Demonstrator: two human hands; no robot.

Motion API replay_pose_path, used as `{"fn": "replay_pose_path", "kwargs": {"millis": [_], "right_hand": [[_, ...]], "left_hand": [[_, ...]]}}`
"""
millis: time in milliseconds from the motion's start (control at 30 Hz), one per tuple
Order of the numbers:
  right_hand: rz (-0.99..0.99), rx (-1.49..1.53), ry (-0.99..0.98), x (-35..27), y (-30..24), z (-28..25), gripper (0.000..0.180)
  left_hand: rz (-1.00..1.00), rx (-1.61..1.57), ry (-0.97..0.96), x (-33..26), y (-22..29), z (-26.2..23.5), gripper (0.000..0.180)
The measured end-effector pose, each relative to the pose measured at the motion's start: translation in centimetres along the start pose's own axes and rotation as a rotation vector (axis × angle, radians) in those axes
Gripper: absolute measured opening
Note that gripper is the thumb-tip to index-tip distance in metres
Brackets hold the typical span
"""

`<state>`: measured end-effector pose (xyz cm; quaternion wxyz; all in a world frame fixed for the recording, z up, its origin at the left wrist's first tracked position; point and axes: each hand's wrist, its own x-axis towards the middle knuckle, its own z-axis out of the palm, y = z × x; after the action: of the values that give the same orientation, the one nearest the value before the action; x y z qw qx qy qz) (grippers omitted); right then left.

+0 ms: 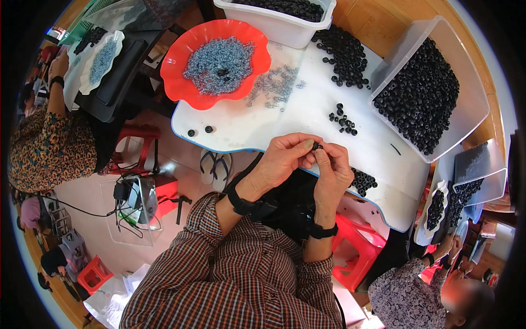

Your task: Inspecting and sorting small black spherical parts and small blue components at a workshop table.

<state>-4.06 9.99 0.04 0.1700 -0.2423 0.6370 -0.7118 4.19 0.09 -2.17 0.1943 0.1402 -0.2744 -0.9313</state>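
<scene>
Head view of a seated person in a checked shirt at the near edge of a white tabletop (pixel 307 118). The left hand (pixel 282 159) and right hand (pixel 331 172) meet just above that edge, both curled closed, fingertips pinching one small black cylindrical bead (pixel 316 146) between them; the bead is too small to tell its long axis. It lies at the fingertips of both hands, neither hand nearer. A small heap of like black beads (pixel 362 181) rests on the near edge just beside the right hand. A red scalloped plastic bowl of grey metal rings (pixel 216 63) stands at the far left corner, well apart; a clear plastic bin of black beads (pixel 419 93) occupies the right edge.
</scene>
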Motion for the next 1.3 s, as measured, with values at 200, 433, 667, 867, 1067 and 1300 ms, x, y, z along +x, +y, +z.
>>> {"fn": "replay_pose_path", "kwargs": {"millis": [200, 433, 667, 867, 1067, 1300], "right_hand": [[-0.038, -0.064, -0.004, -0.3, 0.0, -0.1, 0.011], [-0.108, -0.168, -0.014, -0.4, -0.6, -0.3, 0.01], [-0.237, -0.487, -0.063, -0.4, -2.2, -0.9, 0.012], [-0.233, -0.461, -0.082, -1.0, -1.8, -1.0, 0.012], [-0.243, -0.483, -0.1, -0.9, -1.7, -1.2, 0.012], [-0.278, -0.515, -0.136, -0.9, -1.6, -1.2, 0.012]], "left_hand": [[0.017, 0.073, 0.034, -0.2, -0.2, 0.1, 0.024], [0.08, 0.189, 0.06, -0.4, -0.4, 0.2, 0.025], [0.13, 0.377, 0.075, -0.9, -0.2, 0.8, 0.021], [0.101, 0.425, 0.096, -1.4, 0.3, 0.8, 0.02], [0.057, 0.446, 0.116, -1.3, 0.3, 1.1, 0.021], [0.04, 0.423, 0.133, -1.4, 0.2, 0.9, 0.021]]}}
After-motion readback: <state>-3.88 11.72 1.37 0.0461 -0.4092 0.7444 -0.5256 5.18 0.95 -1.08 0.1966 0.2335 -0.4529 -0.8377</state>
